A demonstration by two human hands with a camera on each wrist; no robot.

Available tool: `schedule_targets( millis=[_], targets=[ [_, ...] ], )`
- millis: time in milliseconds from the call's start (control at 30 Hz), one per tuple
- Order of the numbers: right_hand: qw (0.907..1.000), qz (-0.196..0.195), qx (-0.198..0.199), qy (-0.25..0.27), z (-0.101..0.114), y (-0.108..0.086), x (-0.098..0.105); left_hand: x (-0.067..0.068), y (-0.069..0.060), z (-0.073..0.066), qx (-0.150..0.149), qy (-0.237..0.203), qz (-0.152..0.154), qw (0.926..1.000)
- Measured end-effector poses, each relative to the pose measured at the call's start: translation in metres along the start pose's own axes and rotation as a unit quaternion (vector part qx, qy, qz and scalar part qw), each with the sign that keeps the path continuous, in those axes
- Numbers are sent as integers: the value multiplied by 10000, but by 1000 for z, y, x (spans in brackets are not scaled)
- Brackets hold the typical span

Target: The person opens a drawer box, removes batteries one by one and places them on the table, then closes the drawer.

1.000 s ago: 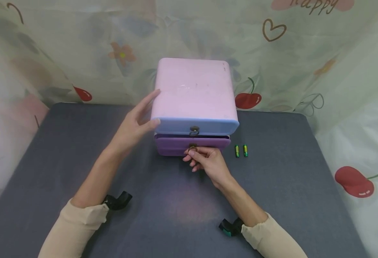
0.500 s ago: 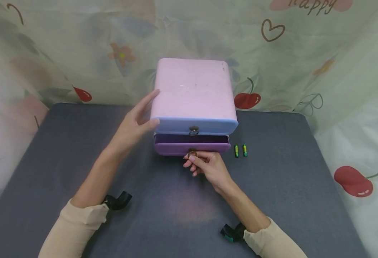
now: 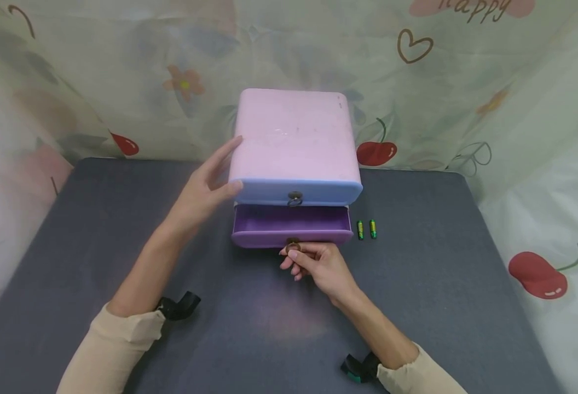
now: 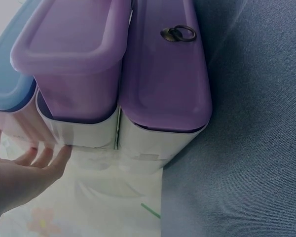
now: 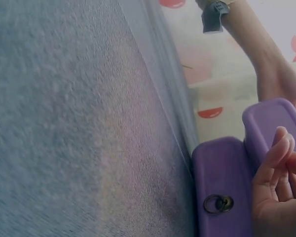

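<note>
A pink-topped drawer box (image 3: pixel 296 137) with a blue top drawer (image 3: pixel 264 191) stands on the table. Below the blue one, a purple drawer (image 3: pixel 249 239) is pulled out and its visible inside holds nothing. My right hand (image 3: pixel 325 271) pinches the ring handle (image 3: pixel 293 247) of that drawer between thumb and forefinger. With fairly straight, spread fingers, my left hand (image 3: pixel 197 194) rests against the box's left side, the thumb at the front corner. The left wrist view shows a lower purple drawer (image 4: pixel 165 74), closed, its ring (image 4: pixel 185 33) hanging free.
Two small green batteries (image 3: pixel 366 230) lie on the grey table (image 3: pixel 432 284), just right of the drawers. A patterned curtain (image 3: pixel 299 49) hangs behind the box and along both sides.
The purple drawer has slid out toward the person, from a narrow gap to a wide opening, with my right hand moving along on its ring. My left hand keeps its place on the box.
</note>
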State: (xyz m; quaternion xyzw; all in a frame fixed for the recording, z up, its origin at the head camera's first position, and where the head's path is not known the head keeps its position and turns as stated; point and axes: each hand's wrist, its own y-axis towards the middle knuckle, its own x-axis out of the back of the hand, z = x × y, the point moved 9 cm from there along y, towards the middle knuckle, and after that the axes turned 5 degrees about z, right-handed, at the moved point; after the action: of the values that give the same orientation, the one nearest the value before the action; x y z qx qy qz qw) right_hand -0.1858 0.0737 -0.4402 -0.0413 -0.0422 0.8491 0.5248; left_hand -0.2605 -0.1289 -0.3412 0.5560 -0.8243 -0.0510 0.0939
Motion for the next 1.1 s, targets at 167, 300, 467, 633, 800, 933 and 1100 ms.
schedule_targets(
  millis=[167, 300, 467, 633, 800, 933, 1100],
  targets=[
    [10000, 61, 40, -60, 1, -5, -2, 0, 0, 2, 117, -22, 6, 9999],
    [10000, 78, -11, -59, 1, -9, -4, 0, 1, 3, 110, -82, 5, 9999],
    [9999, 73, -125, -40, -1, -13, -5, 0, 1, 3, 70, -117, -2, 9999],
    [9998, 85, -165, -24, -3, -19, -7, 0, 0, 2, 75, -57, -1, 10000],
    [9998, 110, -146, 26, -5, -25, -9, 0, -1, 1, 107, -44, 5, 9999],
    [9999, 120, -108, 61, -6, -29, -10, 0, 0, 1, 95, -115, 4, 9999],
    [9998, 123, -148, 66, -8, -35, -11, 1, 1, 2, 44, -207, 9, 9998]
  ],
)
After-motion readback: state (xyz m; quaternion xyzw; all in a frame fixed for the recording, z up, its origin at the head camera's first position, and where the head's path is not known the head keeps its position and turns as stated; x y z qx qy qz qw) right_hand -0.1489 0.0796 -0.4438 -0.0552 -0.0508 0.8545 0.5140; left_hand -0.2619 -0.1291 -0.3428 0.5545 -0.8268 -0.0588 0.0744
